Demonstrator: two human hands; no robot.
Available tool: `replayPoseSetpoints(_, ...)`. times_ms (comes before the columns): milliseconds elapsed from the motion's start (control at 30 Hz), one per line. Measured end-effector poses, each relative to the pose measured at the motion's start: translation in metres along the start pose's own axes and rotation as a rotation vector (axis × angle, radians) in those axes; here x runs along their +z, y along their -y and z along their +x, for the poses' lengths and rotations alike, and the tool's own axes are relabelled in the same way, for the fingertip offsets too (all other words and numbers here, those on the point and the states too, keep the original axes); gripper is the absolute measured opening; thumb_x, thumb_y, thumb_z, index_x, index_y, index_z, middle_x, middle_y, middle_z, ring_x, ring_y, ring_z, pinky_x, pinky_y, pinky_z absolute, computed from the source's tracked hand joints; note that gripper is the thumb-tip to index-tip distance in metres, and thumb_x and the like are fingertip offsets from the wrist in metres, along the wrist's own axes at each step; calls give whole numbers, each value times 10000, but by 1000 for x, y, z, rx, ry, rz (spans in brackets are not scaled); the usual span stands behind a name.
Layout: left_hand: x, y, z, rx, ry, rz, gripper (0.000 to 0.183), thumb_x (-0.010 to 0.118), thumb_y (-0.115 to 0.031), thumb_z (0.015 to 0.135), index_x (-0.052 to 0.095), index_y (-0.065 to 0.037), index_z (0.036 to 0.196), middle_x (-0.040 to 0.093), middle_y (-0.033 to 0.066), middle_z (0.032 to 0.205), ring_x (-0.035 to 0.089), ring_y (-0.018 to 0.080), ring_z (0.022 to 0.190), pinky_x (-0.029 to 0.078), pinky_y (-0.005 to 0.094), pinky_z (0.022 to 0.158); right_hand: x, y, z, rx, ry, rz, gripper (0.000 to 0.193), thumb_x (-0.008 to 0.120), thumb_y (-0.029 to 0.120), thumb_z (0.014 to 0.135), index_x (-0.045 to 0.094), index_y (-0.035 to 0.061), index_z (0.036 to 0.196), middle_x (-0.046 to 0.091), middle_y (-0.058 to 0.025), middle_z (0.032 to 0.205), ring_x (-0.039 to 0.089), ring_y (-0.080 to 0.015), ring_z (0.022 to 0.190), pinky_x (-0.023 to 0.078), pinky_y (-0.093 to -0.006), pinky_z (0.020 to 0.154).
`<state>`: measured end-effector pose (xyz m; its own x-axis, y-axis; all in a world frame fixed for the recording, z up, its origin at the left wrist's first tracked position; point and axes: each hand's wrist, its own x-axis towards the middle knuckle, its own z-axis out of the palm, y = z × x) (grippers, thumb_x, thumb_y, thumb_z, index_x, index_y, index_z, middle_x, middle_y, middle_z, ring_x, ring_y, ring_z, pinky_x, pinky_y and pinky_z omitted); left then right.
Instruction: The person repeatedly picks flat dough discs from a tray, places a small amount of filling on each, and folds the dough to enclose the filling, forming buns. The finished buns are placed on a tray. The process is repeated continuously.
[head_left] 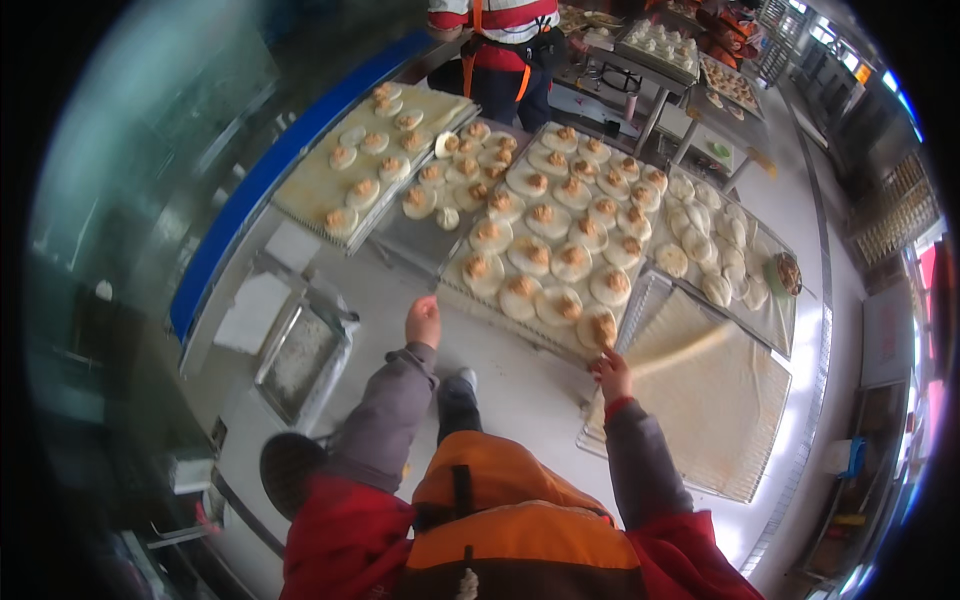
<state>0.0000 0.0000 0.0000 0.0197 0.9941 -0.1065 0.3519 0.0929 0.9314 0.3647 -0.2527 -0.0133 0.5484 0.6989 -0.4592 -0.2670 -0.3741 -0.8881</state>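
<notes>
over at the far left, a blue strip (246,190) is seen running along the work surface, and just inside it a shallow metal pan (277,344) is dusted with something whitish. next along, a cloth-covered tray (310,187) is dotted with flat dough rounds, each topped with orange-brown filling. and here is the left hand (423,322): it is held bare, above the gap in front of the trays, fingers curled, nothing seen between them. beyond it, a cluster of topped rounds (465,171) is laid between two trays, with a small pale lump of dough (448,217) set at its near side. behind, at the top, a person in red and white (505,22) is partly shown, orange straps worn over dark clothing.

now the middle: a large tray (470,298) is filled with rows of topped rounds, and right at its near right corner sits the one being attended to, a topped dough round (597,328). its near edge is met by the fingertips of the right hand (612,378). from this height it cannot be told whether that edge is pinched or only touched, nor how tightly the left fist is closed.

further right, a wire rack (720,425) is covered by pale cloth, crossed by a raised fold (685,348); behind it, folded dough pieces (697,240) are gathered on another tray, and a dish of filling (788,272) is perched at its right edge.
</notes>
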Motion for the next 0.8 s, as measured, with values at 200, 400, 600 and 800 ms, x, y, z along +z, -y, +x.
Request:
replayPoseSetpoints(200, 30, -30, 89, 230, 81, 392, 236, 702, -141, 879, 634, -44, 1083, 650, 149, 961, 639, 331, 901, 523, 415, 834, 29, -7, -10, -180, -504, -310, 251, 609, 27, 874, 664, 20, 1118, 679, -84, 895, 642, -184, 761, 535, -320, 715)
replayPoseSetpoints(400, 25, -38, 121, 335, 172, 438, 209, 732, -113, 831, 605, -49, 984, 636, 120, 900, 623, 332, 863, 509, 435, 769, 51, 2, -24, -43, -707, -382, 224, 660, 35, 813, 680, 31, 1036, 689, -99, 835, 671, -229, 757, 547, -363, 745)
replayPoseSetpoints(600, 31, -41, 132, 200, 305, 495, 184, 710, -105, 845, 580, -50, 963, 632, 140, 876, 631, 350, 804, 507, 449, 726, 46, 21, -20, 132, -653, -432, 250, 757, 134, 796, 706, 13, 1009, 725, -82, 842, 689, -192, 780, 555, -326, 756)
replayPoseSetpoints(800, 28, -35, 146, 183, 377, 609, 230, 660, -246, 935, 560, -40, 951, 634, 189, 906, 618, 432, 857, 490, 494, 744, 49, 26, -33, 108, -646, -323, 205, 732, 87, 809, 689, 2, 990, 716, -69, 837, 677, -163, 785, 551, -305, 733)
